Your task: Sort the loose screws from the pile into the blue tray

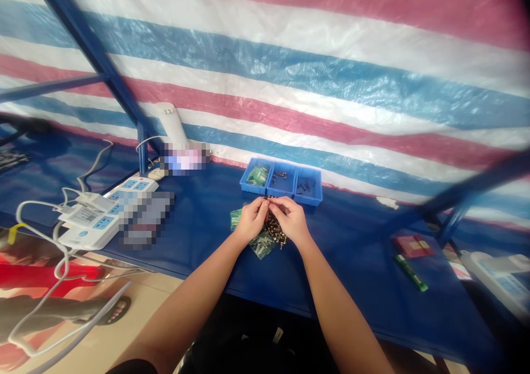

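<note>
My left hand (252, 220) and my right hand (293, 219) meet over the table, thumbs and fingertips pinched together. Whatever they pinch is too small and covered to make out. Right below them lies a heap of small brass and dark metal fittings (275, 231), partly hidden by the fingers. A green-tinted clear bag (262, 246) with silvery pieces inside sits at the near edge of the heap. Another green packet (235, 219) shows beside my left hand. Just beyond the hands stand three joined blue bins (282, 193): green packets left, small metal parts middle, dark slim pieces right.
On the left of the blue table (343, 252) are a white power strip (111, 211) with plugs and looping cables, and a blurred-out flat object. A white upright device (171, 124) stands behind. A red box (413, 246) and green slim pack (409, 272) lie right. Blue frame posts flank the table.
</note>
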`<state>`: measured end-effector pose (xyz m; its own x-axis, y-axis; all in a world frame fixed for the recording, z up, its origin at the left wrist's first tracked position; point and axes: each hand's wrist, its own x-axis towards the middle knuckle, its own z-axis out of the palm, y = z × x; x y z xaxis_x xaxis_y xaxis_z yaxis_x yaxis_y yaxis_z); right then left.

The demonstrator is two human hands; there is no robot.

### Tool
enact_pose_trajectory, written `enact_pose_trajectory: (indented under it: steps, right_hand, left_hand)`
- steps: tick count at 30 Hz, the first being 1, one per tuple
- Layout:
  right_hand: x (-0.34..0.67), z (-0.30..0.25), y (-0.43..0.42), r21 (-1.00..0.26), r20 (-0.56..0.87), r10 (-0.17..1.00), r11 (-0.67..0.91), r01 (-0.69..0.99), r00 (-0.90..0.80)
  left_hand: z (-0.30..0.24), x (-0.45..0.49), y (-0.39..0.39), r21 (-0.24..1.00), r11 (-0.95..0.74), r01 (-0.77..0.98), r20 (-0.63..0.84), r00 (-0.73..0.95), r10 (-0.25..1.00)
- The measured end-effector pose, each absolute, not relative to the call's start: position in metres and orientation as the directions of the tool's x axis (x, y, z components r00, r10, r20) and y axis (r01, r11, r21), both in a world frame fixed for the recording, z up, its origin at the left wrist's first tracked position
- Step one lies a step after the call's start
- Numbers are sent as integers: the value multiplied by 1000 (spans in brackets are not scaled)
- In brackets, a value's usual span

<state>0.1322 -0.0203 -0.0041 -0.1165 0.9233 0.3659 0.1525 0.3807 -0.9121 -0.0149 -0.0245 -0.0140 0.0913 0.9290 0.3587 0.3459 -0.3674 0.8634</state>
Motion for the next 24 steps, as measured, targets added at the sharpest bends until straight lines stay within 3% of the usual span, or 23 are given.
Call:
enact_pose_trajectory:
  steps: [15, 24]
  right_hand:
    - [132, -4, -20, -932, 332, 936, 344, 111, -115]
    - [132, -6, -20, -927, 341, 931, 356, 115, -129]
  left_hand:
    - [-16, -15, -25, 903, -358, 239, 351, 70, 934]
    - [-17, -17, -23, 871, -364, 330, 358, 80, 930]
